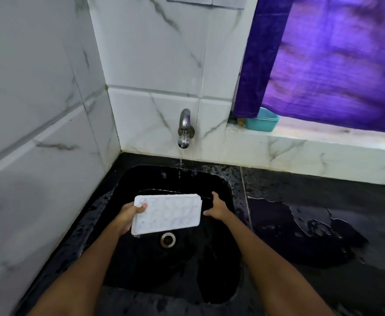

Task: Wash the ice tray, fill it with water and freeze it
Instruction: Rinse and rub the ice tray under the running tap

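1. The left hand (130,216) is gripping the white ice tray (167,213) by its left end, thumb on top, holding it over the black sink (127,179).
2. The right hand (216,207) is hanging open just beside the tray's right edge; can't tell if it's touching.
3. The tap (184,130) is dribbling a thin stream behind the tray.
4. Water is pooling on the black counter (312,224).

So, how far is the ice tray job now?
Early stage. The left hand holds the white ice tray over the black sink; the right hand is open beside it. The tap only drips. Whether washing is finished is unclear; filling and freezing remain.
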